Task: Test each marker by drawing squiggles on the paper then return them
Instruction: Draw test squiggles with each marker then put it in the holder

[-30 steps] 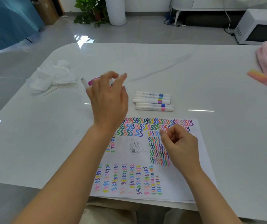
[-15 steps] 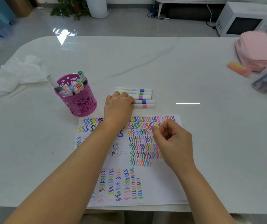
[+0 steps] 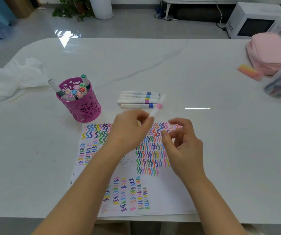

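Markers [image 3: 138, 99]: four loose, one in left hand [image 3: 127, 131]

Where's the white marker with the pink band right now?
Head view, centre: the left hand grips the white pink-banded marker, tilted, between the top edge of the squiggle-covered paper and the row of four white markers.

Bright, even daylight. Glare patches on glossy white marble table [image 3: 204, 73]; shadows faint. Motion blur on white marker with pink band [image 3: 158, 104]. Frame edges bent.

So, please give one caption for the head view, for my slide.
Left hand holds a pink-banded marker by the squiggle-covered paper; right hand close beside it.
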